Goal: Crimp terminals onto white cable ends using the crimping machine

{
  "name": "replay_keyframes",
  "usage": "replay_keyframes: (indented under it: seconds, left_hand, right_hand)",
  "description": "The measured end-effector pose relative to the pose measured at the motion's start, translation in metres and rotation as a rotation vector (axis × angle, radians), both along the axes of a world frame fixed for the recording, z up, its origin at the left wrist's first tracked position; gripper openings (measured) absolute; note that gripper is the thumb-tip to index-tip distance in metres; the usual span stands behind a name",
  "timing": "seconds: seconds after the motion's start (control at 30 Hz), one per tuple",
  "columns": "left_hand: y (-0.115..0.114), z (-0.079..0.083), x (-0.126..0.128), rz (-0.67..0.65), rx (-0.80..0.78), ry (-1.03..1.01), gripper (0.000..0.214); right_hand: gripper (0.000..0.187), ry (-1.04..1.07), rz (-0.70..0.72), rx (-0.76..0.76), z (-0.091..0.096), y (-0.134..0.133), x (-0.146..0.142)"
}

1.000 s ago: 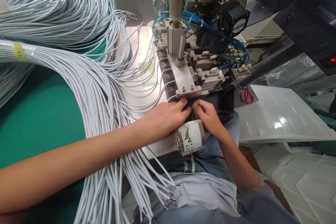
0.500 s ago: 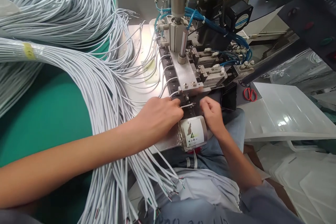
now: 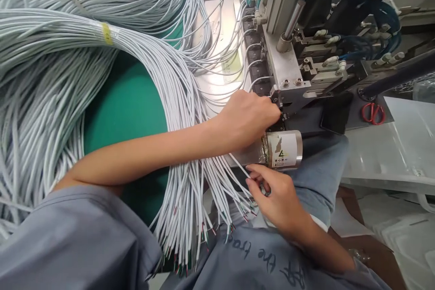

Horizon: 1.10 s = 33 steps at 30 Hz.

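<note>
One white cable [image 3: 240, 166] in right hand [image 3: 278, 195], left hand [image 3: 249, 113] beyond

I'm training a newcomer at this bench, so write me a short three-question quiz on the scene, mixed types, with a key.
1. Which of the person's hands is nearer the machine?
2. True or false: the scissors have red handles.
3. Fill in: a ____ band wraps the bundle of white cables.

Key: 1. The left hand. 2. True. 3. Yellow.
</note>
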<state>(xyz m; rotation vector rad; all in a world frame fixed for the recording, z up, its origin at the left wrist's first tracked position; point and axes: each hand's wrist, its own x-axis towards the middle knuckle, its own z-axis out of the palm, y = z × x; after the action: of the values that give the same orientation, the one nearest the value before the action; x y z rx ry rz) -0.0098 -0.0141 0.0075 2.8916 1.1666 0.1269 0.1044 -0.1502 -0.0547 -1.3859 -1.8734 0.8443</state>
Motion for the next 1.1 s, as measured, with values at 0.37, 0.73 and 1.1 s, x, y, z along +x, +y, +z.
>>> replay_keyframes:
  seconds: [0.37,0.73,1.1]
  left_hand:
    - [0.001,-0.019,0.004,-0.288,-0.125,-0.489,0.031]
    - [0.007,-0.017,0.004,-0.277,-0.248,-0.792,0.022]
    - [0.009,-0.019,0.005,-0.228,-0.242,-0.781,0.022]
  right_hand:
    - [0.019,0.525,-0.409,0.042,0.029,0.067,0.055]
    - [0.012,0.567,-0.525,0.226,0.021,0.082,0.031]
    - [0.011,0.298,-0.388,0.193,0.041,0.083,0.054]
